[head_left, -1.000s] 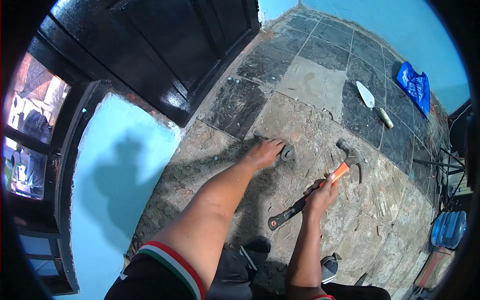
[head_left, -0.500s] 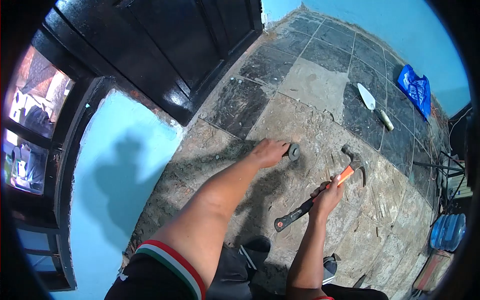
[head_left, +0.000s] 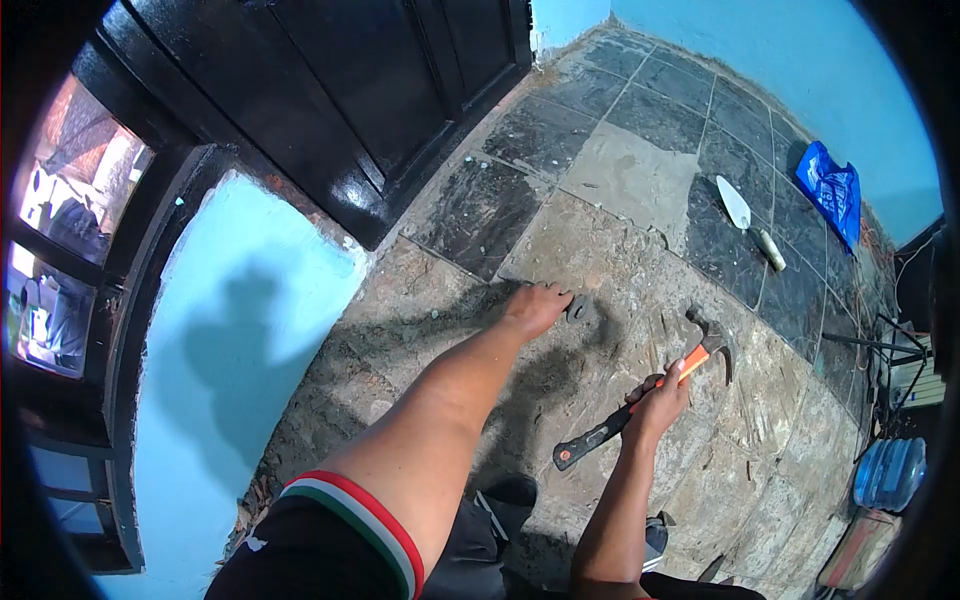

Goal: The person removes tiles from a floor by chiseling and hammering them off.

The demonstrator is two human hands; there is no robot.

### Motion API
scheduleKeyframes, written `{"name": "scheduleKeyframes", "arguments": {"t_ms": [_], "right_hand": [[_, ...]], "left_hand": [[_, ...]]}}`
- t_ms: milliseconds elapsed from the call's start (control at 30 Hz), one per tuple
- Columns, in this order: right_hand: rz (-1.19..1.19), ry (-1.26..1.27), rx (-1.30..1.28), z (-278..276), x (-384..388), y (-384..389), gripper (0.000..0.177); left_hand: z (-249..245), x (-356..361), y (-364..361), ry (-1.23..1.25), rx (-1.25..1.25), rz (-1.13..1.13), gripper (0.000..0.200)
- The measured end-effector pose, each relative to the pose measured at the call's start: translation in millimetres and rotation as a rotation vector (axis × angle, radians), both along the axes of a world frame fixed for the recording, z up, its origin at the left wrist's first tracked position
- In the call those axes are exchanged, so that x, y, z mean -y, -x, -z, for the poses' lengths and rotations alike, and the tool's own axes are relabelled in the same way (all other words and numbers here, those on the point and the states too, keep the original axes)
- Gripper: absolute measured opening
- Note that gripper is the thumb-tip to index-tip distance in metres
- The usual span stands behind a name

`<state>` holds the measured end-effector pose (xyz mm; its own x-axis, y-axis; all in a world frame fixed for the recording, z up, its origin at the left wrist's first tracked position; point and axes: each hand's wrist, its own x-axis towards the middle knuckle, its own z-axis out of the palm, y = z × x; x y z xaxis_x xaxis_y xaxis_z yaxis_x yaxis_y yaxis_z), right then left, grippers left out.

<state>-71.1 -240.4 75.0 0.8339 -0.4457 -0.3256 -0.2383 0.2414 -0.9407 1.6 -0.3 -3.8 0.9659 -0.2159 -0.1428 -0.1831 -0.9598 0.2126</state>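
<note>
My left hand [head_left: 538, 308] is closed low over the rough floor, around what looks like a chisel [head_left: 577, 307]. Only its dark, rounded end shows past my fingers; the rest is hidden. In my right hand [head_left: 657, 405] is a claw hammer [head_left: 697, 357], gripped around the handle. Its black grip end points down-left, and the orange neck leads to a dark steel head up-right. The hammer head is held to the right of the chisel, apart from it. Broken, bare mortar [head_left: 640, 270] with chips and dust surrounds both hands.
Dark slate tiles [head_left: 655, 115] cover the far floor, with a grey mortar patch [head_left: 632, 175] among them. A pointed trowel [head_left: 735, 203] and a blue plastic bag [head_left: 832, 195] lie on the tiles. A black door [head_left: 330, 90] stands upper left; a water jug [head_left: 890, 473] is at right.
My left hand has turned slightly, so the chisel's round end faces less toward me. The hammer has shifted slightly downward in view, still in my right hand.
</note>
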Motion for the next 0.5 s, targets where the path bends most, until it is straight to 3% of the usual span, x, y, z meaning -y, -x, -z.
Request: {"name": "scheduleKeyframes", "arguments": {"t_ms": [133, 233, 333, 367, 500], "right_hand": [[0.064, 0.022, -0.017, 9.7, -1.8, 2.7, 0.035], [0.126, 0.056, -0.005, 49.1, -26.3, 16.5, 0.036], [-0.219, 0.001, -0.176, 56.7, -61.4, 39.4, 0.032], [-0.434, 0.157, -0.131, 93.6, -63.9, 36.7, 0.03], [-0.38, -0.023, -0.13, 42.1, -65.0, 26.1, 0.033]], "left_hand": [[5.6, 4.8, -7.9, 0.078, 0.02, -0.069, 0.035], [4.4, 3.7, -4.1, 0.136, 0.07, -0.101, 0.035], [11.4, -0.8, -5.3, 0.134, 0.136, -0.069, 0.035], [17.5, -1.3, -1.6, 0.13, 0.154, -0.051, 0.036], [8.5, -3.4, -1.2, 0.143, 0.129, -0.068, 0.034]]}}
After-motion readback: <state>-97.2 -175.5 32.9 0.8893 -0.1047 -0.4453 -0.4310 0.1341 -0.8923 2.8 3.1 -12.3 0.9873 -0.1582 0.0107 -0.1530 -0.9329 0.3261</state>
